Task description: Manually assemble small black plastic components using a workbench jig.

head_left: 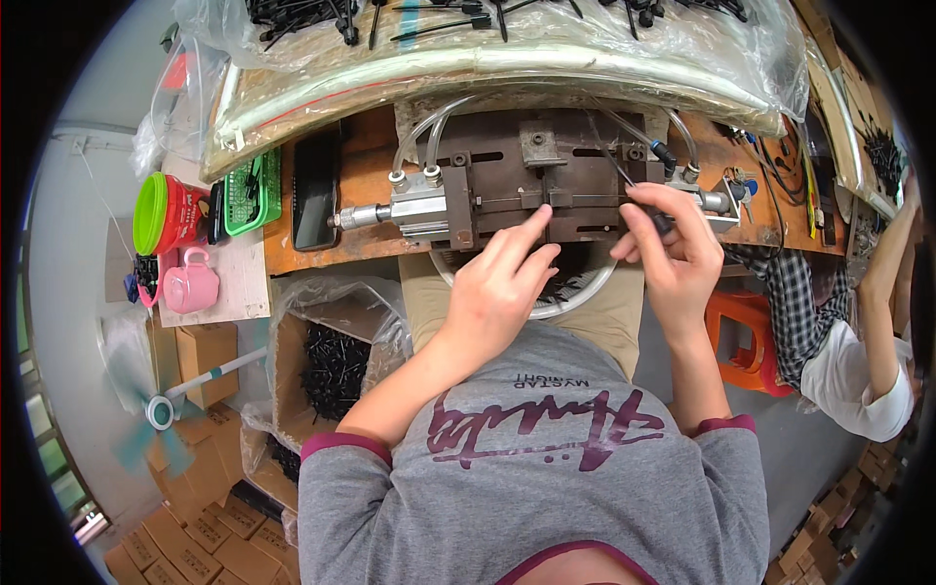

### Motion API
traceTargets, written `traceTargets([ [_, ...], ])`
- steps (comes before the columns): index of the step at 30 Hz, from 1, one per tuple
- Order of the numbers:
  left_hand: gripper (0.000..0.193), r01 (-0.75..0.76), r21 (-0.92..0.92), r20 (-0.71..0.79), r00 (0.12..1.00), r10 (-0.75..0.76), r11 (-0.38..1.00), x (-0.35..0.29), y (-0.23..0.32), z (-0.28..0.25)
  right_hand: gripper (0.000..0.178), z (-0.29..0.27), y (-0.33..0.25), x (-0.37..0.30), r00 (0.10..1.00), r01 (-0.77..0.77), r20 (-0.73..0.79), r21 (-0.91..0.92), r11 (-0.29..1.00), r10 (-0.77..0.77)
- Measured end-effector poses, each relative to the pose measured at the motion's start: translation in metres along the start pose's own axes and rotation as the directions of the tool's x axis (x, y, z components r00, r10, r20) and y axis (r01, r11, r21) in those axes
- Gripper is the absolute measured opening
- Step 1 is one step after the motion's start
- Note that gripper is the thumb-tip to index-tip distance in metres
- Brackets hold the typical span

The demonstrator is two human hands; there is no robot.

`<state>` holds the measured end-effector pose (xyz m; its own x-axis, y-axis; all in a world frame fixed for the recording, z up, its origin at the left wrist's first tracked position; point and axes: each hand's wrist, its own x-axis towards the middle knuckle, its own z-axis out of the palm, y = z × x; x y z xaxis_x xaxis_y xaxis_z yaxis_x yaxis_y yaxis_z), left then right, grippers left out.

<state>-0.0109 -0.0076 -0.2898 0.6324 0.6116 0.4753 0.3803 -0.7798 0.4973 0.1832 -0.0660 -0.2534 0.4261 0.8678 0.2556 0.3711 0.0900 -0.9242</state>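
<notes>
A dark metal fixture with silver pneumatic cylinders at its two ends stands on the bench before me. My left hand reaches to its middle, the index finger stretched out at the small central block; nothing shows in its grip. My right hand pinches a thin black stemmed part at the fixture's right side. The part's dark knob shows by the fingers, and its stem slants up to the left. Below the fixture a round white-rimmed basket with black parts sits on my lap.
Plastic sheeting with black stemmed parts covers a raised shelf at the back. A green basket, a red bucket and a pink mug stand left. A box of black parts is beside me. Another person sits right.
</notes>
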Motion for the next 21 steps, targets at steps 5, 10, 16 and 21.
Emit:
traceTargets([
  [5,0.027,-0.079,0.165,0.029,0.997,0.075,0.983,0.004,-0.010,0.014,0.029,0.001,0.003,0.004,0.998,0.040,0.047,0.183,0.982,-0.049],
  [10,0.028,-0.077,0.202,0.062,0.996,0.065,0.976,0.009,-0.011,0.012,0.044,-0.004,-0.011,-0.004,0.985,-0.033,0.175,0.190,0.981,-0.001],
  [16,0.024,0.181,-0.215,0.136,0.979,-0.154,0.960,0.015,-0.001,-0.002,0.040,0.002,-0.009,-0.016,0.985,0.079,0.145,0.117,0.990,-0.095],
  [21,0.025,0.636,-0.763,0.565,0.743,-0.360,0.115,0.026,0.006,-0.014,0.032,0.007,-0.004,-0.023,0.832,0.546,0.234,-0.191,0.816,-0.502],
])
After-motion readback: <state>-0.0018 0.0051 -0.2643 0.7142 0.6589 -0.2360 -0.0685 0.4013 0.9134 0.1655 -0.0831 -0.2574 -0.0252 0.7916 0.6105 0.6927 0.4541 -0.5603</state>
